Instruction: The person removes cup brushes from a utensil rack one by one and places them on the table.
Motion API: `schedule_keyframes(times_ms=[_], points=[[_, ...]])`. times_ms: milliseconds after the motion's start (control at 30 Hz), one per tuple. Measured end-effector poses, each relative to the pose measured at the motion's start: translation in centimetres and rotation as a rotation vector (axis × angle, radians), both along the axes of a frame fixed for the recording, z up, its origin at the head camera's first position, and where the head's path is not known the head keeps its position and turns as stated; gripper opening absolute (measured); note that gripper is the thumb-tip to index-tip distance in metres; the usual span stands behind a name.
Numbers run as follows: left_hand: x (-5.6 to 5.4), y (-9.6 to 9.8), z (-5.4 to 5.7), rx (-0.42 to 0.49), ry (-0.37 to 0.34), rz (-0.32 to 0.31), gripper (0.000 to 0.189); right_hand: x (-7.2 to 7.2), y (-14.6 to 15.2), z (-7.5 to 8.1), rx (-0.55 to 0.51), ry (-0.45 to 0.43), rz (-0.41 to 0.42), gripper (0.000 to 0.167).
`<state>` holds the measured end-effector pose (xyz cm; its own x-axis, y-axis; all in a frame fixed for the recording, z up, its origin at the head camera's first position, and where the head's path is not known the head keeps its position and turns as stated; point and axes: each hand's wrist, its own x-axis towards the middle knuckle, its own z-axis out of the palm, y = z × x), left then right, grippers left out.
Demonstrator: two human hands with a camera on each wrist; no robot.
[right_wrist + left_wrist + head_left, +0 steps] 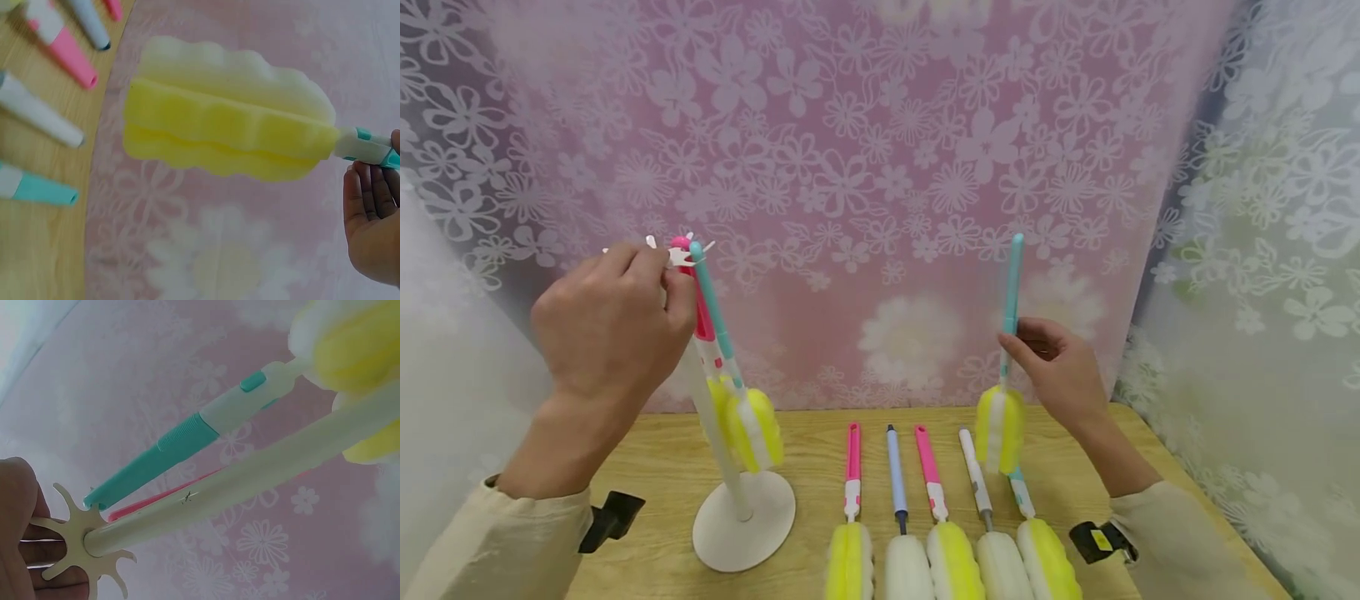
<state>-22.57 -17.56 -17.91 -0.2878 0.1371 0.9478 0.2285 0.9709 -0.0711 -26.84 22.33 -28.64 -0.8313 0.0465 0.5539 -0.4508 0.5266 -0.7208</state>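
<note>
Head view: my left grip (613,325) is curled over the hooked top of the white stand (722,533), where a pink brush (703,321) and a teal brush (715,312) hang with their sponges down. My right grip (1063,367) pinches the loose teal-handled brush (1002,408) near the lower end of its handle and holds it upright, handle tip up, well apart from the stand on its right. On the table (812,467) five more lie in a row: a pink one, a blue one, another pink, a grey-and-white and a teal. I take the step in hand to be hanging brushes, with this one lifted and not yet at the stand; the next move seems to call for bringing it leftward and fitting its tip onto a free hook while the stand is steadied. Left wrist view: my fingers lie behind the hook ring (75,534), and several of its curved arms show no handle on them, so there looks to be room. Right wrist view: thumb and fingers close on the white-and-teal neck of my brush; its sponge (225,122) is plump, white along one side, bright yellow along the other, with scalloped ridges and no dent that I can see.
</note>
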Motion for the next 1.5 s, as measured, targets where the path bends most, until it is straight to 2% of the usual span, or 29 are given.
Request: schedule_keyframes(times_ms=[133, 333, 533, 667, 800, 933, 1100, 1333, 1500], points=[[0.2, -0.6, -0.1, 0.019, -0.029, -0.028, 0.029, 0.3, 3.3, -1.2, 0.035, -0.041, -0.06, 0.039], [-0.1, -1.0, -0.5, 0.076, -0.005, -0.094, 0.033, 1.1, 7.8, -3.2, 0.096, -0.149, -0.148, 0.045], [-0.4, -1.8, -0.5, 0.1, 0.014, -0.182, 0.036, 1.5, 10.4, -4.7, 0.121, -0.306, -0.162, 0.056], [-0.6, -2.3, -0.6, 0.119, 0.018, -0.225, 0.037, 1.6, 11.4, -6.1, 0.129, -0.43, -0.14, 0.067], [-0.7, -2.5, -0.7, 0.117, 0.013, -0.247, 0.036, 1.6, 12.6, -7.8, 0.177, -0.506, -0.128, 0.07], [-0.9, -3.0, -0.7, 0.145, 0.02, -0.307, 0.035, 1.5, 13.2, -9.0, 0.203, -0.57, -0.11, 0.071], [-1.3, -3.5, -0.6, 0.191, 0.033, -0.377, 0.035, 1.3, 13.1, -10.4, 0.166, -0.597, -0.057, 0.06], [-1.7, -4.0, -0.9, 0.223, 0.033, -0.406, 0.034, 0.7, 12.6, -12.4, 0.181, -0.68, -0.014, 0.053], [-1.7, -4.2, -0.8, 0.252, 0.044, -0.438, 0.034, 0.4, 12.5, -13.4, 0.194, -0.693, -0.007, 0.047]])
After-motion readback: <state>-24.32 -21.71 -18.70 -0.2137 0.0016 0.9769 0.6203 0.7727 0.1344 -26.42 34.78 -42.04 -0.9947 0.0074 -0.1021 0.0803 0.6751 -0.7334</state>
